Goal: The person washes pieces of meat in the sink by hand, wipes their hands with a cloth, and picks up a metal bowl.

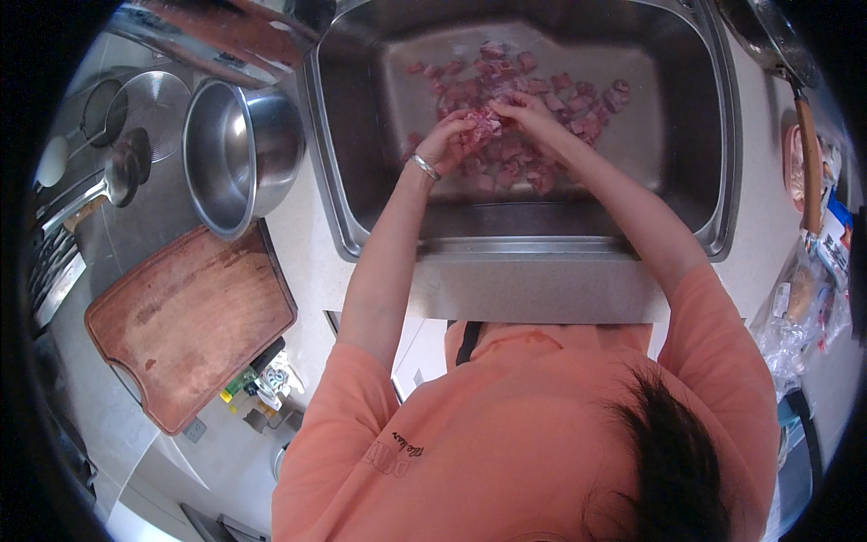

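Many pieces of raw red meat [515, 159] lie spread over the bottom of a stainless steel sink [542, 247]. My left hand [450, 139], with a silver bracelet at the wrist, holds a small clump of meat pieces [486, 124] above the others. Against the right side of the same clump are the fingers of my right hand [525, 112]; whether they grip it or only touch it is hard to tell. Both hands are close together near the middle of the sink.
Left of the sink, a steel pot [278, 142] touches a wooden cutting board [203, 305]. Beyond them are a wire strainer [159, 115], a ladle [122, 173] and knives [61, 291]. On the right are a pan's wooden handle [809, 162] and plastic bags [789, 332].
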The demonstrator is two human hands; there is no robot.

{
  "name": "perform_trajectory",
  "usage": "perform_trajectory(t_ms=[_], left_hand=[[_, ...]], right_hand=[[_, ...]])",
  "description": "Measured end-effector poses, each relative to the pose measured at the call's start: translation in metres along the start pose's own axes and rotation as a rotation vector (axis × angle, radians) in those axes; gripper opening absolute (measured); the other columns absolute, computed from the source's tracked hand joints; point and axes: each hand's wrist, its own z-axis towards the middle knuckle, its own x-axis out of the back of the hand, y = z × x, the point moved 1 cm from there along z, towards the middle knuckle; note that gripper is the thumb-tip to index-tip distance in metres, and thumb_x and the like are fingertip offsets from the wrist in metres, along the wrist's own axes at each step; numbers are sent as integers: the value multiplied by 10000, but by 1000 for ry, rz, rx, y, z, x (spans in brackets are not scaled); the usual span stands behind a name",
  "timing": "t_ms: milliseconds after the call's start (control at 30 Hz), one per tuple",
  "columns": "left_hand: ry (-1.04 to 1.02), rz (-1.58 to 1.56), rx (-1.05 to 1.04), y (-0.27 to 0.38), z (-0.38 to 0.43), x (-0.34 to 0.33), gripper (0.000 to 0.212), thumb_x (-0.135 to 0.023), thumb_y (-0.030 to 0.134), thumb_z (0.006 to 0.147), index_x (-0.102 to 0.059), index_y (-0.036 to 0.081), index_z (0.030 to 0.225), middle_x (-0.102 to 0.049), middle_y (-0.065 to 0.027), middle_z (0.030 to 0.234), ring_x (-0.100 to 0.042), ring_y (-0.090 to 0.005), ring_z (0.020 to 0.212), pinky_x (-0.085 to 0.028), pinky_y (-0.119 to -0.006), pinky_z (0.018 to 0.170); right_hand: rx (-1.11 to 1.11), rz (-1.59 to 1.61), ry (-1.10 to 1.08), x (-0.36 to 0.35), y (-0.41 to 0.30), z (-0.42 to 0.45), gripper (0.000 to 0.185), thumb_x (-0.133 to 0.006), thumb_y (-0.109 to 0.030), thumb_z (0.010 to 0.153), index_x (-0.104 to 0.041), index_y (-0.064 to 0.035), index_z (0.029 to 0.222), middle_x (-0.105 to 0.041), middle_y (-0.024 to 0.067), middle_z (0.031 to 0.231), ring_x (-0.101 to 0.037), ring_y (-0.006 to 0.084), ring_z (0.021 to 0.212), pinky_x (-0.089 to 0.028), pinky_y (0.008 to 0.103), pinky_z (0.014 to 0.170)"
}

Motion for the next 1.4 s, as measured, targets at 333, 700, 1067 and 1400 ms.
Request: perform_trajectory(t_ms=[333,700,1067,1400], left_hand=[[60,293,4,6,-11,-12,322,-617,69,723,-449,30,995,-560,-71,882,-563,-159,805,-473,-261,661],[351,477,-148,5,-18,-40,384,-667,86,686,-443,7,988,-554,-73,877,-574,-152,760,-480,-248,647],[444,280,-119,6,-20,-33,301,-652,132,714,-461,-8,901,-558,-91,820,-572,-158,736,-499,-264,616],[361,348,-175,3,-27,-20,279,-629,73,712,-464,-22,916,-535,-109,888,-569,-178,778,-499,-274,679]], right_hand=[[-38,-411,-243,5,-7,-3,342,-658,-318,690,-561,-55,886,-552,28,807,-495,109,757,-381,224,700],[504,-1112,-64,-9,-14,-33,674,-695,-396,599,-438,-16,1093,-486,164,1031,-459,274,992,-399,353,814],[546,-1159,-44,-25,-12,-35,509,-611,-298,678,-454,-21,1075,-484,208,1017,-497,357,932,-424,390,787],[561,-890,-68,-23,-9,-27,441,-609,-216,670,-503,-20,1050,-575,173,911,-569,267,821,-453,333,720]])
